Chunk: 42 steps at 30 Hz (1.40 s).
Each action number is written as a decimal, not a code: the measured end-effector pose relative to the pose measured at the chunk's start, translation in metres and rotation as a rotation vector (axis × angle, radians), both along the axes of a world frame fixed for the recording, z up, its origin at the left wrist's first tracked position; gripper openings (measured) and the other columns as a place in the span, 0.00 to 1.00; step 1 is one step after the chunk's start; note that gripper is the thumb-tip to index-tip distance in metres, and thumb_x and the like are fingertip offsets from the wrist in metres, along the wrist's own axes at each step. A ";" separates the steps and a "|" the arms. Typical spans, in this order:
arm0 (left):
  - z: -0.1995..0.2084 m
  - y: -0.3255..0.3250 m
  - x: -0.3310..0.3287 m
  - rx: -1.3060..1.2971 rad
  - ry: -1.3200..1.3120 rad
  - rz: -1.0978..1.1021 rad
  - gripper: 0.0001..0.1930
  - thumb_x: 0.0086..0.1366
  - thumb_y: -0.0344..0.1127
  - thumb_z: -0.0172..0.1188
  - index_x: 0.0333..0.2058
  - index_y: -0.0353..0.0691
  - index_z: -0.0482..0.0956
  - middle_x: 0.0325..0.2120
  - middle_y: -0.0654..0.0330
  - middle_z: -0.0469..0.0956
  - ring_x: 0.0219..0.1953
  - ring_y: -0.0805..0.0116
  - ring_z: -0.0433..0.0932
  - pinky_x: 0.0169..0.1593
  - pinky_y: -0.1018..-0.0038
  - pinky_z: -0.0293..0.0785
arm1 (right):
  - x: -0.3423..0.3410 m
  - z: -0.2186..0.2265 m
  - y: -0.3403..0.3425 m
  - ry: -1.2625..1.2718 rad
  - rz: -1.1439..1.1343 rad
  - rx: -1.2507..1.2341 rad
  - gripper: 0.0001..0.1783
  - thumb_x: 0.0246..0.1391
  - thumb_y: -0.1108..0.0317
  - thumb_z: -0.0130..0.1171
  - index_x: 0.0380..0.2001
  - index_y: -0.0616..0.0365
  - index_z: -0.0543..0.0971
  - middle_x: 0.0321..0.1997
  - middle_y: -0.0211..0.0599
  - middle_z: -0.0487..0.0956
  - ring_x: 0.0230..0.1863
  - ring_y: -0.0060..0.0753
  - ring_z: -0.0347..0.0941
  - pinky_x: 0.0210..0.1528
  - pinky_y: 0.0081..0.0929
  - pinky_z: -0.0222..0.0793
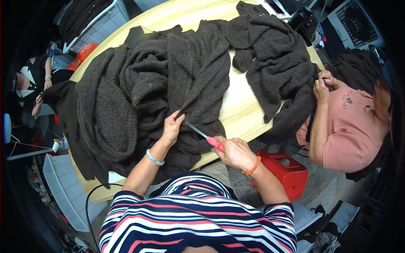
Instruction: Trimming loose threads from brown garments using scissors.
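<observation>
Dark brown knitted fabric (pixel 198 71) lies in thick folds in front of me, apparently knitwear. My left hand (pixel 172 126) pinches an edge of it between thumb and fingers. In my right hand (pixel 237 154) is a tool with a pinkish-red handle (pixel 215 143) and a slim metal shaft (pixel 196 130). The shaft points up and left, its tip close to the fingers of my left hand. Whether the tip touches the knit I cannot tell, and the tool's exact kind does not show.
The knit covers much of a pale wooden table (pixel 240 101). A person in a pink shirt (pixel 352 130) handles dark knit at the right; another person (pixel 36 80) is at the far left. A red stool (pixel 291 175) stands right of me. Grey crates (pixel 67 189) stand left.
</observation>
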<state>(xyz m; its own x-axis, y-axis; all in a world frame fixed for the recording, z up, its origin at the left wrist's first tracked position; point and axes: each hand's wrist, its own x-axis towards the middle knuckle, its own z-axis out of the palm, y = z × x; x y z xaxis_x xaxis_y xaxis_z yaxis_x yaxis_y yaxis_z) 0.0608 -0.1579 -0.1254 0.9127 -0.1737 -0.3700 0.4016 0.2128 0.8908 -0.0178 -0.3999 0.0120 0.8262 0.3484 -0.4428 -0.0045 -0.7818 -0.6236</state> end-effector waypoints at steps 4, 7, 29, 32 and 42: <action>0.004 -0.001 0.003 -0.090 0.058 0.026 0.14 0.70 0.28 0.55 0.51 0.29 0.76 0.44 0.61 0.80 0.44 0.77 0.76 0.52 0.81 0.71 | 0.001 -0.006 -0.004 0.050 -0.009 0.048 0.20 0.59 0.58 0.57 0.52 0.52 0.75 0.31 0.55 0.81 0.37 0.60 0.79 0.42 0.49 0.74; 0.002 0.007 0.010 0.049 -0.002 -0.063 0.15 0.69 0.28 0.56 0.52 0.29 0.74 0.45 0.61 0.80 0.45 0.77 0.76 0.52 0.79 0.71 | 0.000 -0.016 -0.010 -0.019 -0.091 0.058 0.20 0.59 0.58 0.58 0.52 0.51 0.75 0.31 0.54 0.81 0.36 0.59 0.78 0.41 0.47 0.74; 0.007 -0.032 0.064 -0.086 0.000 -0.025 0.09 0.67 0.29 0.61 0.43 0.31 0.78 0.37 0.61 0.82 0.36 0.75 0.80 0.42 0.79 0.76 | 0.007 -0.007 -0.024 0.018 -0.091 0.013 0.17 0.59 0.57 0.56 0.49 0.53 0.75 0.27 0.54 0.81 0.33 0.59 0.80 0.40 0.51 0.75; 0.005 -0.028 0.062 -0.076 0.031 -0.019 0.10 0.66 0.29 0.62 0.43 0.31 0.78 0.38 0.61 0.82 0.36 0.76 0.80 0.42 0.79 0.76 | 0.018 0.001 -0.024 0.045 -0.137 -0.032 0.21 0.59 0.55 0.58 0.52 0.50 0.76 0.28 0.53 0.81 0.35 0.59 0.79 0.41 0.49 0.75; 0.047 -0.069 0.094 1.146 -0.997 -0.167 0.36 0.49 0.30 0.72 0.58 0.39 0.68 0.50 0.48 0.69 0.51 0.48 0.71 0.52 0.60 0.70 | 0.020 -0.025 -0.038 -0.099 -0.225 0.093 0.19 0.59 0.60 0.58 0.51 0.52 0.73 0.31 0.53 0.81 0.36 0.58 0.79 0.41 0.48 0.74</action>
<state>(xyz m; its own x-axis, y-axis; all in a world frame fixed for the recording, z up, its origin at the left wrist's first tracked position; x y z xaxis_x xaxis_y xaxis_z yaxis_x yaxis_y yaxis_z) 0.1549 -0.2274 -0.0787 0.8630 -0.3530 0.3613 -0.4933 -0.7428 0.4527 0.0026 -0.4379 -0.0129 0.9253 0.1865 -0.3303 -0.1068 -0.7074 -0.6987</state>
